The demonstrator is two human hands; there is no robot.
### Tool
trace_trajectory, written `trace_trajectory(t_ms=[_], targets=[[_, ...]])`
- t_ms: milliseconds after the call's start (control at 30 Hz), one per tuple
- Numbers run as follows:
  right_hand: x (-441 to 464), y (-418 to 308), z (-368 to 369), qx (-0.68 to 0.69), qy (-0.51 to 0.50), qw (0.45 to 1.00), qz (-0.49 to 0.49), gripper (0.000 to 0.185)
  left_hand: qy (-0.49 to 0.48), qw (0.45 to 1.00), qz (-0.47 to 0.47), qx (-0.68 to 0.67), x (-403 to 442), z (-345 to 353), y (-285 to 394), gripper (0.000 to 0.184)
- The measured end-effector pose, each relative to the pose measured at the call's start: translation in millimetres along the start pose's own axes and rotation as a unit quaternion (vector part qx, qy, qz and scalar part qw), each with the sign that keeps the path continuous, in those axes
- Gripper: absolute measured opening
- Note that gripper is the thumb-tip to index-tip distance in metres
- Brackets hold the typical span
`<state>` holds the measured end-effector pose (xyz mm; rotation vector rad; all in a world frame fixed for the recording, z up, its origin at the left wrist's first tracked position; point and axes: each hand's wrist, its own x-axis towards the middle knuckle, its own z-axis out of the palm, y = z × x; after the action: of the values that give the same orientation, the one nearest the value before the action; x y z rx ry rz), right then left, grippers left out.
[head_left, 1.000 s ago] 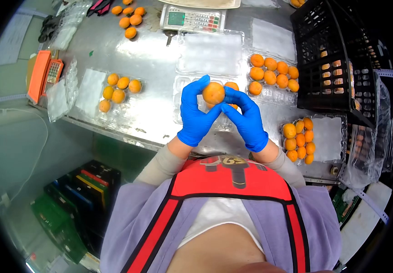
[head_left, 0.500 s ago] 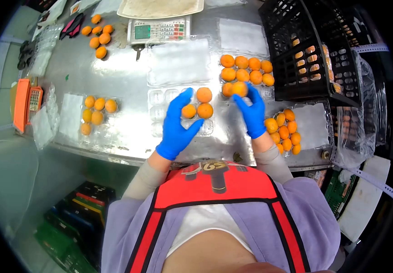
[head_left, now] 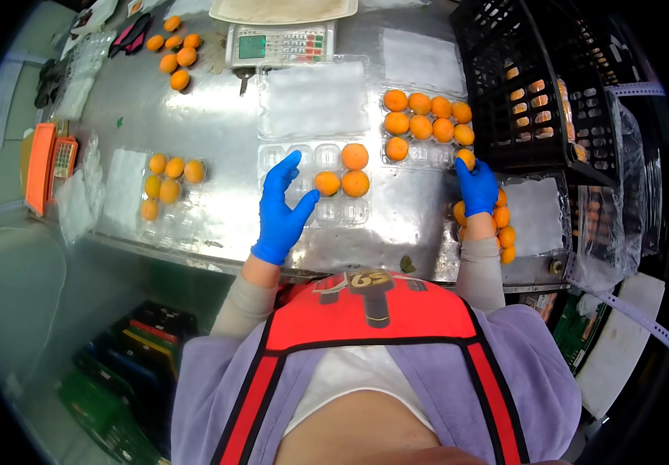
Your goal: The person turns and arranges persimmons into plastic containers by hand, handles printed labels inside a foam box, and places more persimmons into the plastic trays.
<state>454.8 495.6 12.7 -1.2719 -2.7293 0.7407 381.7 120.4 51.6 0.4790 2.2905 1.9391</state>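
Observation:
My left hand (head_left: 282, 213), in a blue glove, is open at the left side of the middle clear plastic clamshell tray (head_left: 326, 156). Its thumb and fingers are apart. Three oranges sit in the right part of that tray, one of them an orange (head_left: 355, 184) in the right column. My right hand (head_left: 477, 190), also gloved in blue, has its fingertips closed on an orange (head_left: 466, 159). That hand is at the lower right corner of the upper right clamshell tray (head_left: 431, 155), where several oranges lie in rows. It partly hides a lower right tray of oranges (head_left: 507, 236).
A scale (head_left: 280, 46) stands at the back. A tall black crate (head_left: 540, 155) borders the right side. Another tray of oranges (head_left: 169, 191) lies to the left, and loose oranges (head_left: 186, 56) lie at the back left. An orange tool (head_left: 41, 167) sits at the left edge.
My right hand has moved right with the orange, from the upper right tray's lower left part to its lower right corner. My left hand has shifted slightly left, away from the middle tray's oranges.

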Motion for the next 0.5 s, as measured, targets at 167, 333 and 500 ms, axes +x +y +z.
trace_trajectory(t_ms=[167, 333, 500], targets=[[-0.3, -7.1, 4.4, -0.104, 0.034, 0.994, 0.011, 0.065, -0.005, 1.000, 0.009, 0.022, -2.7, -0.6, -12.7, 0.057], [2.8, 1.5, 9.3, -0.079, 0.056, 0.995, -0.020, 0.062, -0.005, 0.986, 0.043, 0.158, -2.8, -6.7, -17.2, 0.054], [-18.2, -34.3, -4.8, 0.046, 0.062, 0.991, -0.112, 0.049, -0.054, 0.954, 0.098, 0.279, 1.5, 8.2, -23.3, 0.055]])
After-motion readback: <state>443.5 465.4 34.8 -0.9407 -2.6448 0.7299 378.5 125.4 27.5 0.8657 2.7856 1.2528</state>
